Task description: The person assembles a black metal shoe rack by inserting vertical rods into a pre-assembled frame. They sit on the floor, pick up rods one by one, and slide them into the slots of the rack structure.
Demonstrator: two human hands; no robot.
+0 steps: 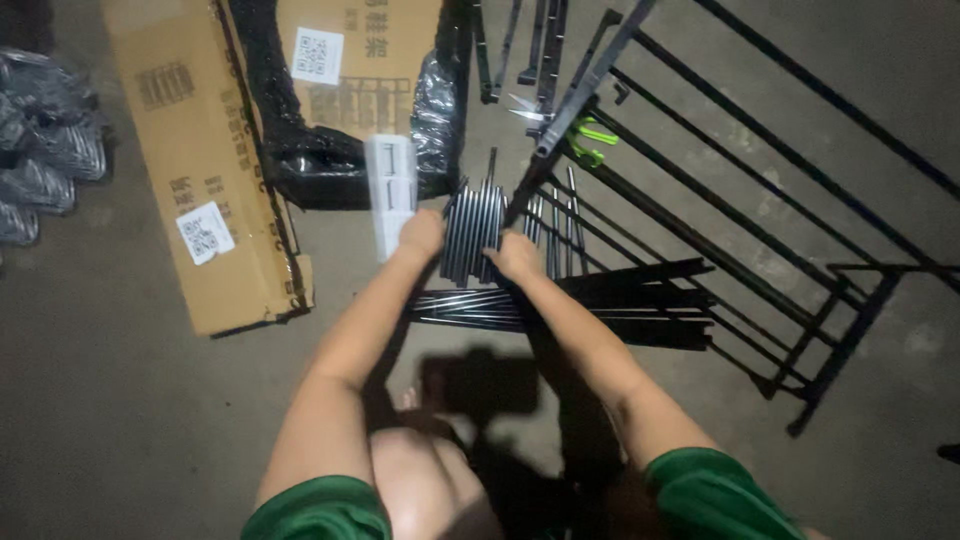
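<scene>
Bundle of thin dark metal rods [474, 232] stands gathered over the concrete floor [120, 420], left hand [421, 236] and right hand [516, 256] closed on either side to keep it together, beside the black metal rack frame [740, 240] and cardboard box [190, 150]

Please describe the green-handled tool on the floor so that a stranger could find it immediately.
Start at the large black metal frame lying on the concrete floor. Near its upper left bars lie scissors. Their bright green handles are the only vivid colour among the dark rods.
</scene>
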